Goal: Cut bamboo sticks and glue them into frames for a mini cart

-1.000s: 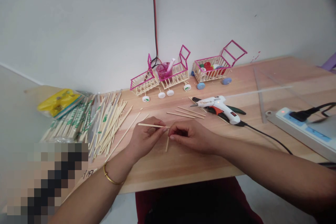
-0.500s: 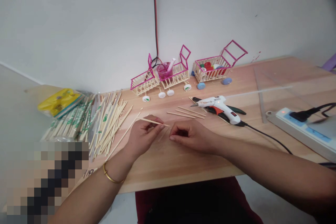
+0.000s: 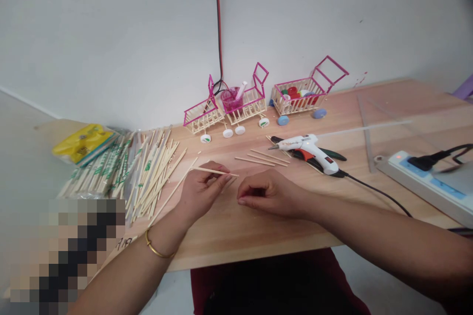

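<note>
From my remote seat I see a pale wall (image 3: 111,24) behind a wood-grain table (image 3: 288,236). A thin wooden stick (image 3: 212,171) is at the middle of my view, raised above the tabletop, slanting slightly down toward three o'clock; I take my clock from it. The left hand (image 3: 199,194) pinches it between thumb and fingers. The right hand (image 3: 273,192) is just beyond, between three and four o'clock, its fingers curled with thumb and forefinger close together; I can't tell if anything is between them. Several short sticks (image 3: 254,161) lie near, just above three o'clock, then a white glue gun (image 3: 314,150) farther that way. A loose stick pile (image 3: 158,172) spreads at nine o'clock. Three small stick carts stand along the wall: one (image 3: 203,125) near twelve, another (image 3: 246,114) at one, holding a pink-stained cup (image 3: 229,104), the last (image 3: 295,81) at two.
</note>
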{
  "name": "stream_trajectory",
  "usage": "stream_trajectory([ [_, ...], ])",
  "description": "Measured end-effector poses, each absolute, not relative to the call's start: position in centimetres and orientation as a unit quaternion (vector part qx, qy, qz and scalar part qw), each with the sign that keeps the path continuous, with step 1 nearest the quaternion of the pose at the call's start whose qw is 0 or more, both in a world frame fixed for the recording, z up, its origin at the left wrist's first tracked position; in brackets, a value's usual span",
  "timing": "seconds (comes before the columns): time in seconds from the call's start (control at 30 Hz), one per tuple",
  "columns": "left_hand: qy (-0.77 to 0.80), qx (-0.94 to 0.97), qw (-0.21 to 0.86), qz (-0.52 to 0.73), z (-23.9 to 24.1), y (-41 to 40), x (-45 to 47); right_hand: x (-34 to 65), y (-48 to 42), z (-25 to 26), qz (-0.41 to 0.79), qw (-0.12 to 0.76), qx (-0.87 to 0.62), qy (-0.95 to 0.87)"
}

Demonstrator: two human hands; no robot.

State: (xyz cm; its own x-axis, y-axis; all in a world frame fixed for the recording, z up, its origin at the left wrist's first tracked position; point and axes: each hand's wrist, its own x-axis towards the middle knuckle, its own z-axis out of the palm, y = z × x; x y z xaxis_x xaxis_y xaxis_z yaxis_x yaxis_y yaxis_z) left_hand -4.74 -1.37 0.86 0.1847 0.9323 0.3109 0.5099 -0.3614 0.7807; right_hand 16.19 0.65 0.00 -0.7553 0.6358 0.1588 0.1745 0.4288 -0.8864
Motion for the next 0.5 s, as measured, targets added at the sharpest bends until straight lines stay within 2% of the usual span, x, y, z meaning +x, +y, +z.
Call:
stream_trajectory([
  [0.17,0.498,0.722,0.265,0.402,0.93,-1.36,-4.74,16.48,0.61,0.70,0.492,0.276,-0.196,-0.802],
  [0.3,0.498,0.708,0.279,0.416,0.55,-1.26,-4.83,16.72,0.83,0.73,0.557,0.346,-0.176,-0.734],
  [0.4,0.505,0.681,0.305,0.435,0.18,-1.21,-4.92,16.66,1.15,0.48,0.648,0.387,-0.181,-0.631],
  [0.5,0.514,0.648,0.338,0.450,0.04,-1.23,-4.97,16.44,1.41,0.57,0.777,0.390,-0.173,-0.464],
])
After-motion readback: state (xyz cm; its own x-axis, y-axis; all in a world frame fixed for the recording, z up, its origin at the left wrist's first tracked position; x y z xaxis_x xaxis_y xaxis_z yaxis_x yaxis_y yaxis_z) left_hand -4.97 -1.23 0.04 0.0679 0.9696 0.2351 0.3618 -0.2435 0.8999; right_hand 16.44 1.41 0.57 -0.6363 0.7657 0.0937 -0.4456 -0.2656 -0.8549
